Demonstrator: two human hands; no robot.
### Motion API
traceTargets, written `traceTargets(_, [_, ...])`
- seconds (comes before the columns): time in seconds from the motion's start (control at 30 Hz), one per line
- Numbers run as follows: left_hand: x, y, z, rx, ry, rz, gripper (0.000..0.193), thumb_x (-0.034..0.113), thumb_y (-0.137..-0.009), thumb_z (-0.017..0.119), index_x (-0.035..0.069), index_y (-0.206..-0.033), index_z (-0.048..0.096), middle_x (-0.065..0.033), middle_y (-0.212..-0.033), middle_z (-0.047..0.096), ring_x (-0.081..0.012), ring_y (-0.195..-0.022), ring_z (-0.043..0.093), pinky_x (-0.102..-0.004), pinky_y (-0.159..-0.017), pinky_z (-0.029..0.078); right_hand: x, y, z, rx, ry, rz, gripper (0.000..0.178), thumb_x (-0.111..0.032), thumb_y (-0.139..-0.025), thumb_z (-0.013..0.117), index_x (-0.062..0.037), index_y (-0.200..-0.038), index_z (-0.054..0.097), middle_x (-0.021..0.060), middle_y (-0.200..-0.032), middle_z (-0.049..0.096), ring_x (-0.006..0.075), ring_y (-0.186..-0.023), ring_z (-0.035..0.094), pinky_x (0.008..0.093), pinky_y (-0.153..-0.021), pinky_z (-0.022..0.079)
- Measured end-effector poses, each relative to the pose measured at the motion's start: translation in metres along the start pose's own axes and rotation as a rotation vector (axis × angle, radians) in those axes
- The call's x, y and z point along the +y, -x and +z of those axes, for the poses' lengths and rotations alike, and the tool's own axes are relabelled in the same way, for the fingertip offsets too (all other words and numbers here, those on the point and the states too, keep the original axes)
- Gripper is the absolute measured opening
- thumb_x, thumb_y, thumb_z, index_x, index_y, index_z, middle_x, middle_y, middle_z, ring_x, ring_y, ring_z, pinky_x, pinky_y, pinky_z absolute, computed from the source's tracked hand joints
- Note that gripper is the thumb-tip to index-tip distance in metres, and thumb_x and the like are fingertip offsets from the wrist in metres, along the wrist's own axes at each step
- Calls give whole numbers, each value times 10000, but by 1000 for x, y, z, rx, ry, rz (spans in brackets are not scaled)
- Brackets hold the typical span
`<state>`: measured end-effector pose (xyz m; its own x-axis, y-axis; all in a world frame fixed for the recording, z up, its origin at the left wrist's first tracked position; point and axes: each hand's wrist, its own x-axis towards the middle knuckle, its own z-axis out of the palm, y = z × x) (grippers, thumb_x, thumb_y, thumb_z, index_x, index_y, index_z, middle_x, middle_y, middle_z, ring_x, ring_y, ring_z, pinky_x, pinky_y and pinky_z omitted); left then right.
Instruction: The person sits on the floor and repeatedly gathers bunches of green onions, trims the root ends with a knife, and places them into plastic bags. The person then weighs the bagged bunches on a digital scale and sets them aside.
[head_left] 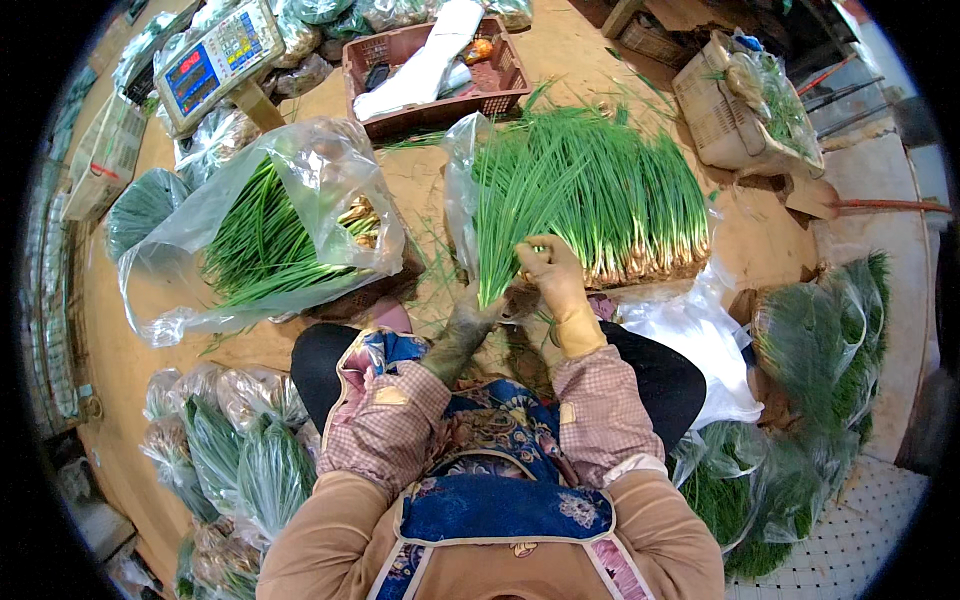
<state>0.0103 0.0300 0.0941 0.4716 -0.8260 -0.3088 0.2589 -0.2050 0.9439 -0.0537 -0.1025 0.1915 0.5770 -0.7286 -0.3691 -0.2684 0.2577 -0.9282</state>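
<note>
Both of my hands wear gloves and meet at the near edge of a wide pile of green onions [600, 190], whose pale bulbs face me. My left hand [468, 318], in a dark, soiled glove, is closed round the lower end of a small bunch of green onions [492, 245]; the long leaves point away from me. Beside it my right hand [553, 275], in a yellowish glove, has its fingers curled in a pinch, with bits of green stalk showing between them. The fingertips of my left hand are partly hidden.
A clear plastic bag [330, 190] of green onions lies at left, near a digital scale [220, 65]. Behind the pile stands a brown crate [440, 115]; a pale basket [740, 110] is at far right. Bagged greens [820, 340] lie right, more bags [245, 450] left.
</note>
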Motion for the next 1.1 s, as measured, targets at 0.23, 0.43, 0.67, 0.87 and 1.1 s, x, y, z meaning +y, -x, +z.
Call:
traceTargets(0.23, [-8,-3,5,45,-33,136,389,154,-788,533,-12,-1131,454,-140,-1010,560,-222,-938,531,-319,-810,413,20,0,-6,-35,-8,73,125,-154,-808,572,-41,-779,529,-10,-618,505,47,-480,406,189,-435,320])
traceTargets(0.43, [17,5,2,85,-127,197,372,173,-801,536,-10,-1116,462,-146,-1014,545,-225,-939,523,-321,-816,407,13,43,-19,-416,-896,109,149,-159,-827,511,-82,-717,444,-30,-484,327,70,-421,309,215,-407,276])
traceTargets(0.67, [29,12,1,144,-293,253,347,144,-774,545,-12,-1079,485,-163,-936,568,-269,-878,549,-353,-780,424,-32,40,-23,-311,242,113,250,-259,-763,623,-23,-842,596,24,-606,567,58,-530,493,203,-467,385])
traceTargets(0.87, [23,6,1,84,-308,361,347,173,-789,549,-15,-1074,485,-134,-891,578,-243,-842,558,-338,-753,436,22,-10,-8,-31,454,-182,205,-208,-781,593,-7,-775,552,21,-601,557,96,-540,505,244,-496,402])
traceTargets(1.1, [-35,-9,-15,-47,274,96,244,188,-867,491,-12,-1006,496,-102,-847,586,-214,-736,581,-325,-622,488,-13,37,-19,-601,-923,-51,113,-141,-842,484,-34,-835,516,-30,-453,300,83,-377,335,180,-383,298])
